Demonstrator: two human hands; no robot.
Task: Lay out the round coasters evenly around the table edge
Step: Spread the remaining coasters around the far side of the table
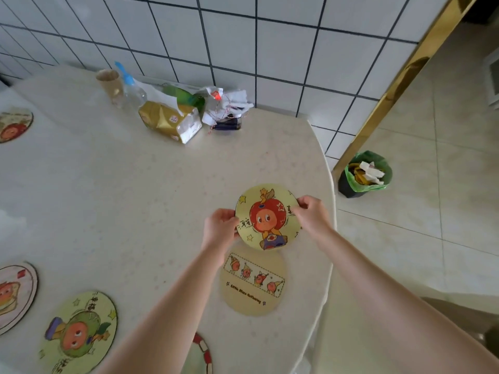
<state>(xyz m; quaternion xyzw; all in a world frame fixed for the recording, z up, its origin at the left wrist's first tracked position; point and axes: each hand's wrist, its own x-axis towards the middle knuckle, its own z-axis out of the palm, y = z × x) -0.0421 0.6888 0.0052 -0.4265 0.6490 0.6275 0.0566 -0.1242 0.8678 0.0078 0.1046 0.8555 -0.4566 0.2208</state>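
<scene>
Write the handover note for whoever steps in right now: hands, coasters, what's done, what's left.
Left hand and right hand each pinch an edge of the red-character coaster, held above the table near its right edge.
A pale yellow coaster lies flat just nearer than it. Further coasters lie along the left and near sides: one far left, a pink-rimmed one, a green-character one, and a red-striped one partly hidden by the left forearm.
Left: set down the held coaster, probably along the right edge beyond the yellow one, then even out spacing.
</scene>
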